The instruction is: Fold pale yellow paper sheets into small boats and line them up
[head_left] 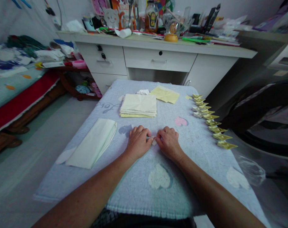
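Over the middle of the cloth-covered table (134, 177), my left hand (139, 141) and my right hand (169, 142) are close together. Thumb and fingers of each are pinched on a small pale piece of paper (152, 137), mostly hidden by the fingertips. Beyond my hands lies a stack of cream and yellow paper squares (139, 104), with a yellow sheet (166, 94) behind it to the right. A large folded pale green-white paper (93, 144) rests to the left. Several small folded yellow paper boats (221, 136) stand in a row along the right edge.
A white desk (158, 60) with drawers borders the table's far side, crowded with a jar (151, 17), an orange-based globe (171, 31) and papers. To the left is a bed (20, 82). A washing machine (276, 117) and a clear plastic bag (251, 171) are on the right.
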Demonstrator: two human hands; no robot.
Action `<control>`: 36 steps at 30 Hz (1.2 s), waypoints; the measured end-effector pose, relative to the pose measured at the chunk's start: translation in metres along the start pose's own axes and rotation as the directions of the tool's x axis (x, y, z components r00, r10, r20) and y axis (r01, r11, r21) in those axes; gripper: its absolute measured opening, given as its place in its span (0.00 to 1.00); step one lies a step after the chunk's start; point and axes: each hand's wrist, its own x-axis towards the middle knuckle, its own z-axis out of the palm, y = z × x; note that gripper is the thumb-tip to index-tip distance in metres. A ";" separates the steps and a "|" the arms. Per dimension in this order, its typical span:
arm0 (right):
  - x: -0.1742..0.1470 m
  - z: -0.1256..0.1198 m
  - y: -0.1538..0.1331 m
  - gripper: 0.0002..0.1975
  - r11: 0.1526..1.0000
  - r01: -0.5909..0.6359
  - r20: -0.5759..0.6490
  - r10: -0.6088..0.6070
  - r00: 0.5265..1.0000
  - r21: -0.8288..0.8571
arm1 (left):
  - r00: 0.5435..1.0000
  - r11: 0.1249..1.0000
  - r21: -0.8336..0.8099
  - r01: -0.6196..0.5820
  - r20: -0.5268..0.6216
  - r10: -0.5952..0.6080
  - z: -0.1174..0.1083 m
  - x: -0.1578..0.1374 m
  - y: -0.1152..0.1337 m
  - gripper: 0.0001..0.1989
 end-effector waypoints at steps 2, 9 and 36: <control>0.000 0.001 -0.001 0.09 1.000 -0.023 -0.014 0.023 1.000 0.009 | 1.000 1.000 0.000 0.012 0.009 -0.012 0.000 0.000 0.001 0.05; 0.000 0.003 0.000 0.08 1.000 0.017 -0.002 -0.017 1.000 0.017 | 0.997 0.997 -0.057 0.049 0.068 -0.045 -0.001 0.003 0.000 0.05; -0.001 -0.006 0.023 0.09 0.790 0.259 -0.076 -0.261 0.962 0.555 | 0.996 0.662 -0.747 0.054 0.092 0.023 -0.009 0.004 -0.002 0.07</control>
